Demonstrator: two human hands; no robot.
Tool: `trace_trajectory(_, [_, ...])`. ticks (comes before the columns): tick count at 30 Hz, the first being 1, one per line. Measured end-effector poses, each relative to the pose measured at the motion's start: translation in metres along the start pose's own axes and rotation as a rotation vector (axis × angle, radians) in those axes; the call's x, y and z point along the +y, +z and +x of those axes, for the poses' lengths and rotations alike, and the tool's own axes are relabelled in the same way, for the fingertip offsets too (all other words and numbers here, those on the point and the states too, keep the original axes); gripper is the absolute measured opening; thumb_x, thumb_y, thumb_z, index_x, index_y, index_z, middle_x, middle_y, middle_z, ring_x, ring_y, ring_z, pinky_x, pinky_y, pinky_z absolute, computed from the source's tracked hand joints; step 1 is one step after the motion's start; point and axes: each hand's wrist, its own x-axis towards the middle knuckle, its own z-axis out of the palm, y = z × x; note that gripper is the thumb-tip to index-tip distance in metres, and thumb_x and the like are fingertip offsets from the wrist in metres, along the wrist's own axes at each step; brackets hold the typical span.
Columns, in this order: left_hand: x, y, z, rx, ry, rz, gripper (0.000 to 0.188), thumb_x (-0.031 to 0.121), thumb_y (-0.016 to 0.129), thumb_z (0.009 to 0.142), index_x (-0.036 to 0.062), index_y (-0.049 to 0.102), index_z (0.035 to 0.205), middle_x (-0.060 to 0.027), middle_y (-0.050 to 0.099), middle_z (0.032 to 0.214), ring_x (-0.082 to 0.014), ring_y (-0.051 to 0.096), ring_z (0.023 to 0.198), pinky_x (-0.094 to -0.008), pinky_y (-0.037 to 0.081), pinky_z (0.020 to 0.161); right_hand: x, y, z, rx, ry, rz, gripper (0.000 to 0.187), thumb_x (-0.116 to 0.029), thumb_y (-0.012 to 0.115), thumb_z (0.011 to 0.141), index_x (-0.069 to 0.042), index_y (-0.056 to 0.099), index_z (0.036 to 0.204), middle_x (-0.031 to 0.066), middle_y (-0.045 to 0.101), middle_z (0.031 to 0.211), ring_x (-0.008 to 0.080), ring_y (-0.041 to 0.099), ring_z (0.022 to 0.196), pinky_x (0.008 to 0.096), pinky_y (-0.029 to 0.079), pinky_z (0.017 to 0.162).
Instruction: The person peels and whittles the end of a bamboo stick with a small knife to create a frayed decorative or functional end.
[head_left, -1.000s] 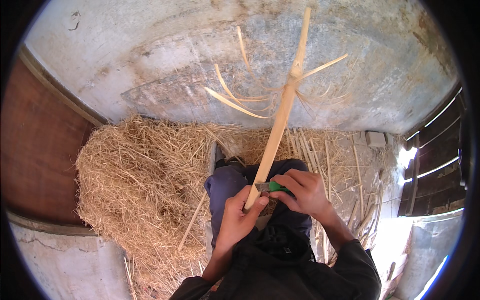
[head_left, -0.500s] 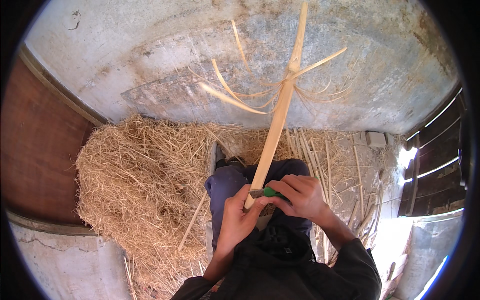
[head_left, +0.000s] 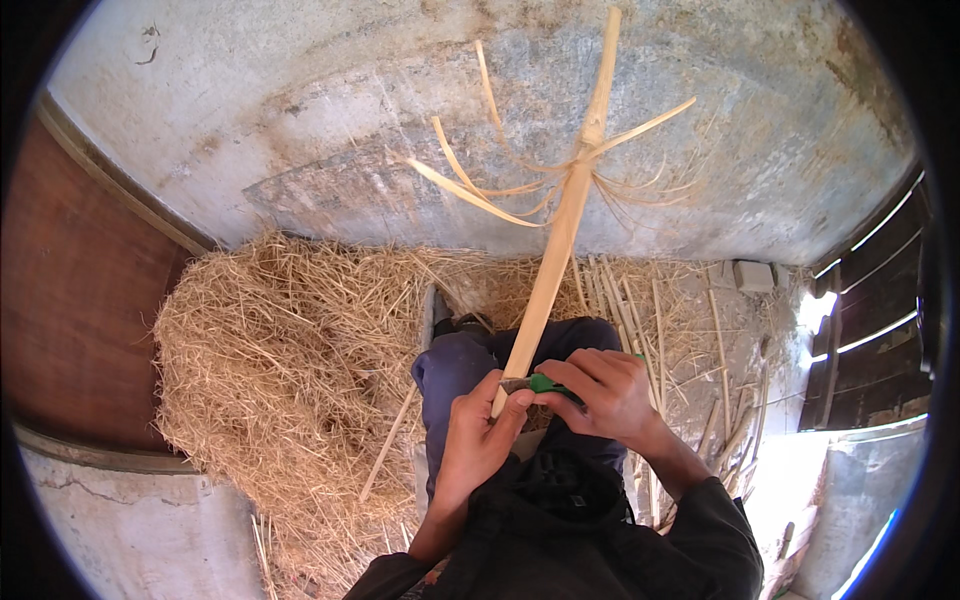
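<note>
My left hand (head_left: 478, 440) grips the lower end of a long pale wooden stick (head_left: 555, 255) that slants up and away over my knee. Thin peeled strips (head_left: 480, 190) curl outward from a node high on the stick. My right hand (head_left: 605, 395) holds a small green-handled knife (head_left: 535, 384), its blade laid against the stick just above my left thumb. Both hands rest over my blue trouser leg (head_left: 455, 360).
A large heap of straw-like shavings (head_left: 280, 350) fills the floor to my left. Several cut sticks (head_left: 640, 300) lie on the ground to the right. A grey plastered wall (head_left: 300, 110) stands ahead, a brown board (head_left: 70, 300) at left, dark slats (head_left: 870, 330) at right.
The knife has come back down to the stick's lower end near my left thumb. More peeled strips fan out at the node, and the stick has tilted slightly.
</note>
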Motion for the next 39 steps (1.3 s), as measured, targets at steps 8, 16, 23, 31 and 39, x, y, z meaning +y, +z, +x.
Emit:
trace_trajectory(8, [0.0023, -0.0014, -0.0002, -0.021, -0.026, 0.008, 0.029, 0.029, 0.062, 0.117, 0.0023, 0.067, 0.106, 0.0035, 0.057, 0.064, -0.0025, 0.049, 0.058, -0.0239, 0.036, 0.053, -0.0011, -0.0002, 0.001, 0.017, 0.004, -0.013, 0.031, -0.04, 0.088, 0.087, -0.018, 0.076, 0.107, -0.0039, 0.057, 0.075, 0.0131, 0.064, 0.061, 0.0293, 0.049, 0.055])
trace_trajectory(16, [0.0038, -0.0018, -0.0009, -0.041, -0.053, -0.067, 0.032, 0.03, 0.06, 0.118, 0.0046, 0.063, 0.099, 0.0041, 0.054, 0.063, -0.0025, 0.047, 0.056, -0.0236, 0.035, 0.052, -0.0029, -0.0003, 0.0023, 0.043, 0.019, -0.033, 0.028, -0.039, 0.088, 0.087, -0.018, 0.077, 0.103, -0.0042, 0.057, 0.074, 0.0133, 0.064, 0.06, 0.0295, 0.048, 0.054])
trace_trajectory(23, [0.005, -0.0003, -0.0027, -0.048, -0.077, -0.101, 0.033, 0.031, 0.058, 0.118, 0.0052, 0.062, 0.098, 0.0046, 0.053, 0.063, -0.0022, 0.046, 0.056, -0.023, 0.034, 0.052, -0.0016, -0.0007, 0.0024, 0.058, 0.015, -0.037, 0.029, -0.039, 0.089, 0.086, -0.018, 0.077, 0.101, -0.0042, 0.057, 0.073, 0.0133, 0.063, 0.06, 0.03, 0.048, 0.053])
trace_trajectory(31, [0.0048, 0.0009, -0.0051, -0.055, -0.076, -0.072, 0.039, 0.036, 0.054, 0.12, 0.0057, 0.061, 0.096, 0.0045, 0.051, 0.062, -0.002, 0.045, 0.055, -0.0232, 0.033, 0.052, 0.0025, -0.0038, 0.0022, 0.064, 0.028, -0.041, 0.028, -0.039, 0.089, 0.086, -0.018, 0.077, 0.101, -0.0048, 0.055, 0.071, 0.013, 0.06, 0.058, 0.03, 0.044, 0.051])
trace_trajectory(39, [0.0044, 0.0001, -0.0068, -0.047, -0.082, -0.058, 0.038, 0.035, 0.054, 0.12, 0.0059, 0.06, 0.095, 0.0048, 0.051, 0.062, -0.0022, 0.044, 0.055, -0.0233, 0.033, 0.052, 0.0033, -0.0026, 0.0042, 0.073, 0.021, -0.03, 0.028, -0.039, 0.089, 0.086, -0.018, 0.077, 0.101, -0.0048, 0.055, 0.071, 0.0132, 0.06, 0.058, 0.0305, 0.045, 0.051])
